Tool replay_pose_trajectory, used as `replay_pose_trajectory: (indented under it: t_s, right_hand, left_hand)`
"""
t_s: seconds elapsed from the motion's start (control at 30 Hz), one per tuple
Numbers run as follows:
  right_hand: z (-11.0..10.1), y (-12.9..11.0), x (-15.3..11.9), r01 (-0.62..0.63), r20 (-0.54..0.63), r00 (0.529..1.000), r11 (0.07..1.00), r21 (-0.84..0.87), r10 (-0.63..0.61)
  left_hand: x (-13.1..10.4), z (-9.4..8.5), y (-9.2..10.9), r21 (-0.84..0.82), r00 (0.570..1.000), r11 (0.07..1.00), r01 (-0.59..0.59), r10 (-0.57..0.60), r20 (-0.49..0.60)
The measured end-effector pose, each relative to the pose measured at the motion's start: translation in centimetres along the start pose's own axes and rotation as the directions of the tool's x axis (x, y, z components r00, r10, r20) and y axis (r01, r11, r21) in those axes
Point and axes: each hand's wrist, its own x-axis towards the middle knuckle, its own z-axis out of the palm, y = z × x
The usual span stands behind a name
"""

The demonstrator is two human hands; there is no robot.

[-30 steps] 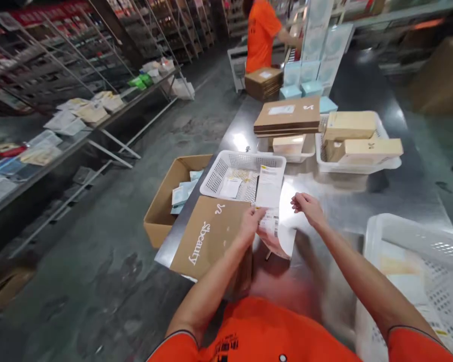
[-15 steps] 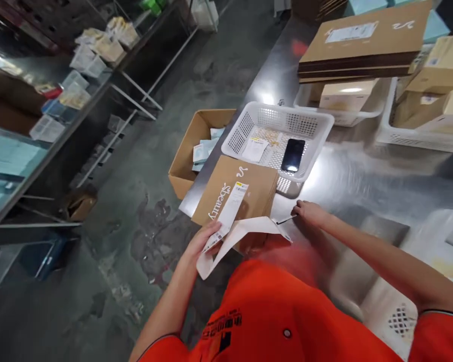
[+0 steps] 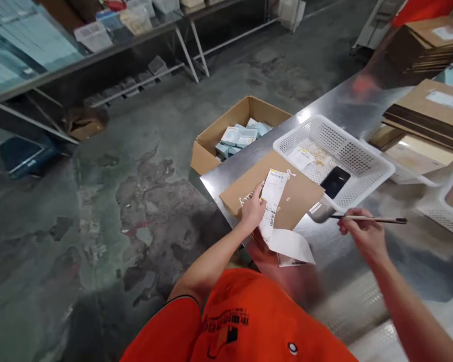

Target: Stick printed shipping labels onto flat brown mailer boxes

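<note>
My left hand (image 3: 253, 208) is closed on a long printed paper slip (image 3: 275, 188) with a barcode, over a stack of flat brown cardboard mailers (image 3: 302, 198) at the table corner. The slip's lower end curls off the stack toward my shirt. Further right, my right hand (image 3: 364, 234) grips a slim pen (image 3: 381, 219) with a dark tip and end, held level above the metal table. Beyond the mailers, a white perforated basket (image 3: 366, 151) holds a dark phone (image 3: 335, 182), a paper label (image 3: 301, 158) and yellowish bits.
An open carton (image 3: 207, 160) with several light-blue boxes (image 3: 245, 136) stands beyond the table edge. More stacked cardboard (image 3: 419, 113) and white baskets line the table's right side. Across the wet-looking floor (image 3: 154, 176) runs a shelf (image 3: 143, 35) with bins.
The view has turned, shifting the table right. My right hand has moved away from the strip's far end and raised the pen. My left hand has moved up over the mailers, still holding the slip.
</note>
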Motion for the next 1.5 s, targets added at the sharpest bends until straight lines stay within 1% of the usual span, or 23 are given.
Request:
replay_pose_trajectory:
  t_s: [0.03,0.07,0.1,0.13,0.2,0.23,0.3,0.33,0.43,0.57,0.7,0.9,1.0,1.1,1.27,1.33,1.5]
  right_hand:
    - [2.3,-1.9,0.1,-0.004,0.025,1.0,0.989,0.149,0.0]
    - [4.9,-3.5,0.4,-0.009,0.064,0.998,0.968,0.25,-0.007]
    - [7.5,-4.8,0.7,-0.011,0.104,0.994,0.949,0.315,-0.023]
    - [9.9,-5.6,1.2,-0.003,0.125,0.991,0.939,0.344,-0.042]
    - [14.0,-6.2,2.2,0.011,0.153,0.986,0.948,0.319,-0.063]
    - [15.5,-6.1,2.7,0.029,0.161,0.984,0.959,0.28,-0.077]
    - [17.5,-5.4,3.6,0.091,0.183,0.975,0.978,0.186,-0.126]
    - [18.0,-5.1,4.0,0.136,0.207,0.965,0.981,0.14,-0.163]
    - [18.5,-4.3,4.4,0.246,0.29,0.926,0.969,0.021,-0.242]
    - [18.3,-4.5,4.4,0.277,0.345,0.909,0.957,-0.08,-0.235]
    - [18.5,-5.0,4.3,0.31,0.35,0.902,0.943,-0.118,-0.252]
    - [18.3,-5.2,4.4,0.345,0.368,0.886,0.931,-0.12,-0.281]
    - [18.2,-5.3,4.4,0.333,0.363,0.891,0.936,-0.116,-0.272]
    - [18.4,-5.3,4.5,0.317,0.33,0.906,0.941,-0.116,-0.265]
    - [18.4,-5.2,4.5,0.337,0.367,0.888,0.935,-0.112,-0.276]
    - [18.4,-5.3,4.5,0.336,0.367,0.889,0.934,-0.12,-0.272]
    - [18.6,-5.5,4.4,0.295,0.291,0.924,0.948,-0.121,-0.25]
  left_hand:
    - [-0.2,0.2,0.1,0.045,1.0,0.999,-0.011,0.011,0.004]
    - [-0.3,0.3,0.2,0.101,1.0,0.995,-0.016,0.014,0.019]
    - [-0.4,0.5,0.4,0.18,0.999,0.983,-0.021,0.014,0.042]
    - [-0.4,0.6,0.5,0.282,0.997,0.959,-0.033,0.012,0.074]
    - [-0.3,0.7,0.8,0.509,0.989,0.857,-0.079,0.003,0.148]
    - [-0.2,0.7,0.9,0.606,0.983,0.788,-0.109,-0.006,0.185]
    - [-0.1,0.5,1.0,0.724,0.973,0.67,-0.163,-0.013,0.231]
    - [-0.1,0.4,1.1,0.748,0.971,0.639,-0.178,-0.007,0.238]
    - [-0.3,0.3,1.0,0.771,0.971,0.605,-0.198,0.01,0.241]
    - [-0.4,0.4,0.8,0.771,0.969,0.603,-0.207,0.018,0.246]
    - [-0.3,0.3,0.9,0.768,0.966,0.605,-0.211,0.012,0.257]
    - [-0.2,0.3,0.5,0.762,0.963,0.603,-0.236,0.042,0.265]
    - [-0.2,0.4,0.4,0.763,0.962,0.6,-0.242,0.042,0.272]
    - [-0.2,0.4,0.5,0.765,0.96,0.597,-0.242,0.034,0.278]
    - [-0.3,0.3,0.7,0.763,0.959,0.598,-0.247,0.035,0.283]
    - [-0.3,0.2,0.7,0.76,0.957,0.598,-0.255,0.041,0.288]
    - [-0.3,0.3,0.7,0.764,0.96,0.597,-0.246,0.043,0.276]
